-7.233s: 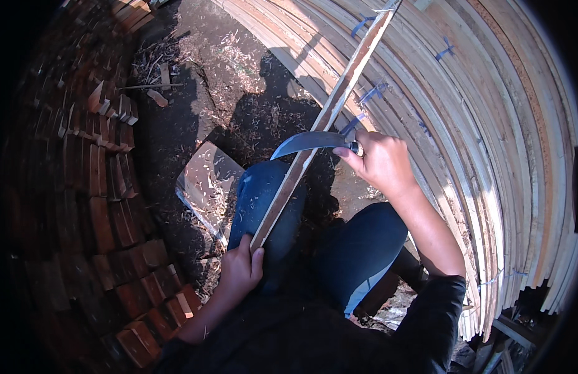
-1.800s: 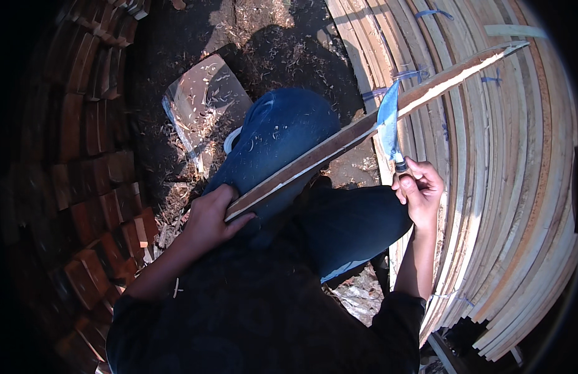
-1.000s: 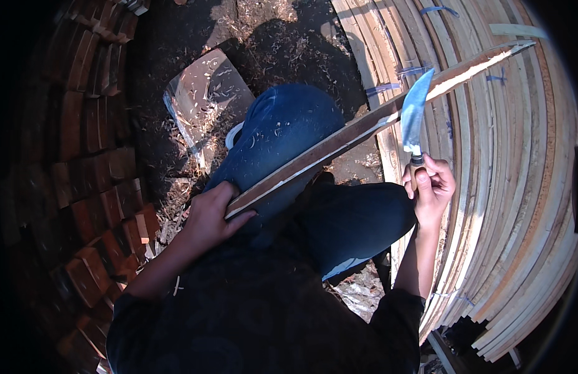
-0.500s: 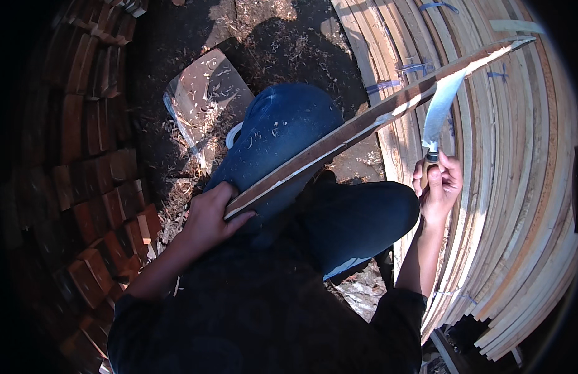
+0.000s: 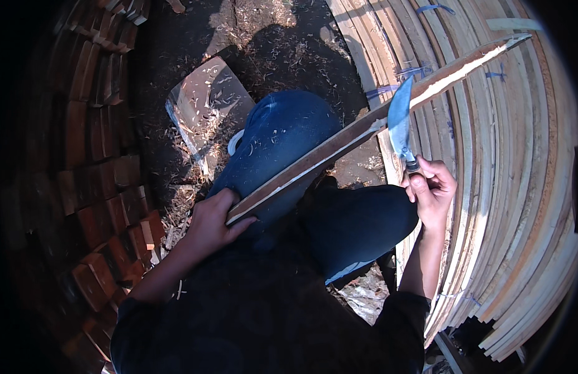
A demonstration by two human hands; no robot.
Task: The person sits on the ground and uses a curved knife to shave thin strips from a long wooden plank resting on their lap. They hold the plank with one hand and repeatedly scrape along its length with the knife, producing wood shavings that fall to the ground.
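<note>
My left hand [image 5: 211, 219] is closed round the near end of a long wooden strip [image 5: 327, 154]. The strip slants up to the right across my raised knee, and its far end hangs over stacked boards. Brown faces and pale, freshly cut edges show along it. In my right hand [image 5: 432, 192] is the handle of a knife [image 5: 399, 119] with a broad, curved blade. The blade points up and crosses the strip about midway along its length. Whether its edge touches the wood I cannot tell.
Long pale boards [image 5: 488, 187] lie stacked on the right, tied with blue strips. Short reddish-brown wood blocks [image 5: 92, 280] are piled on the left. A flat board [image 5: 208, 93] covered in shavings lies on the dark ground [image 5: 301, 56] beyond my knee.
The knife has moved left and nearer to me along the strip, and its blade has turned more upright. My left hand keeps its hold on the strip's near end.
</note>
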